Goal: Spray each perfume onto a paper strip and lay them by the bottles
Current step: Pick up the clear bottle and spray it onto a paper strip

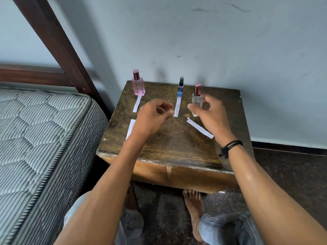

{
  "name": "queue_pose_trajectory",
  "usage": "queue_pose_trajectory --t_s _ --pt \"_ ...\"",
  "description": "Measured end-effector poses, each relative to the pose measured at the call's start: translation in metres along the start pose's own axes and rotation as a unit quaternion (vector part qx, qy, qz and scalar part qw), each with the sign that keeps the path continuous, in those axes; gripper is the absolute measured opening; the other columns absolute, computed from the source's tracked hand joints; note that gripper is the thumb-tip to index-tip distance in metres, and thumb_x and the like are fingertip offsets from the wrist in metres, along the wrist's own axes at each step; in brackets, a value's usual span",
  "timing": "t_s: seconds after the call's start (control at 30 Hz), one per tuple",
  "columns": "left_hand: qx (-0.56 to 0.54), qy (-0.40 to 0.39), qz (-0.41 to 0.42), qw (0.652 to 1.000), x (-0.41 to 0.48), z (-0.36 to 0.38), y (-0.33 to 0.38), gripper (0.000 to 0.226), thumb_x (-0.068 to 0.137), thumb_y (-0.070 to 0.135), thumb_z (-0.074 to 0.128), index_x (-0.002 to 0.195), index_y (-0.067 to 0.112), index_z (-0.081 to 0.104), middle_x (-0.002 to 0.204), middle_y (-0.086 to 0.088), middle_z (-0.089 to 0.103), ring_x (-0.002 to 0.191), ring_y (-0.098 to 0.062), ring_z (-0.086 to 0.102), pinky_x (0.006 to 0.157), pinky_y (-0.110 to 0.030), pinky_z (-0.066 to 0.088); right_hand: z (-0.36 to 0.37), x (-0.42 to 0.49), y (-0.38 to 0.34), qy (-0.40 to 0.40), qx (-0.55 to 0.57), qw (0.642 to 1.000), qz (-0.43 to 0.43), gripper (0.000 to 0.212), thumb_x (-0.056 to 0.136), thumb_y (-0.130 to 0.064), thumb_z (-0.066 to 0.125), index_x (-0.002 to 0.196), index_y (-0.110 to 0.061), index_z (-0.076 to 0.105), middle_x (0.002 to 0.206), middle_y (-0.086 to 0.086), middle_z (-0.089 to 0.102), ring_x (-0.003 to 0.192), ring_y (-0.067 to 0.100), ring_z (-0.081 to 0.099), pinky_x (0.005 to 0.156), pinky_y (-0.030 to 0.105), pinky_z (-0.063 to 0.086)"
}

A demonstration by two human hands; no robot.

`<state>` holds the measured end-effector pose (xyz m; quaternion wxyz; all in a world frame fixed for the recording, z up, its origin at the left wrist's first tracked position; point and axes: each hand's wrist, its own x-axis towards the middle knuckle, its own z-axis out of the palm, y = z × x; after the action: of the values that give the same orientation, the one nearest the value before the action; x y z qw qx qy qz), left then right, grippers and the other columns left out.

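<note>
gripping the clear bottle is the right hand, while the left hand hovers loosely curled, empty.

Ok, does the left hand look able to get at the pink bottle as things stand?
Probably yes. The left hand hovers, seemingly empty, near the pink bottle; only a flat paper strip lies between them, and the right hand is off to the side, curled round the clear bottle.
</note>
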<state>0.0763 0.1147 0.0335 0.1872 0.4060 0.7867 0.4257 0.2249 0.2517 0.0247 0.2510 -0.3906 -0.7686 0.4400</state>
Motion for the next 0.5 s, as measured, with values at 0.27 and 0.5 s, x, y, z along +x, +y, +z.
queue_pose_trajectory --t_s 0.27,0.5 --pt "-0.232 -0.006 0.004 0.973 0.0 0.017 0.018 0.028 0.094 0.024 0.071 0.121 0.016 0.072 0.105 -0.005 0.076 0.098 -0.018 0.072 0.087 -0.034 0.06 0.013 -0.037 0.01 -0.099 -0.018 0.995 0.009 0.037 0.089 -0.043 0.076 0.123 -0.032 0.07 0.1 -0.013 0.07 0.091 0.008 0.066 0.075 0.029 0.049" --pt "-0.221 0.013 0.001 0.975 0.005 0.026 0.021 0.017 0.09 0.018 0.076 0.104 0.011 0.078 0.09 -0.007 0.077 0.085 -0.02 0.074 0.084 -0.038 0.062 0.004 -0.041 0.009 -0.113 -0.021 0.993 -0.01 0.037 0.092 -0.046 0.071 0.126 -0.032 0.067 0.099 -0.007 0.07 0.092 0.011 0.064 0.08 0.032 0.049"
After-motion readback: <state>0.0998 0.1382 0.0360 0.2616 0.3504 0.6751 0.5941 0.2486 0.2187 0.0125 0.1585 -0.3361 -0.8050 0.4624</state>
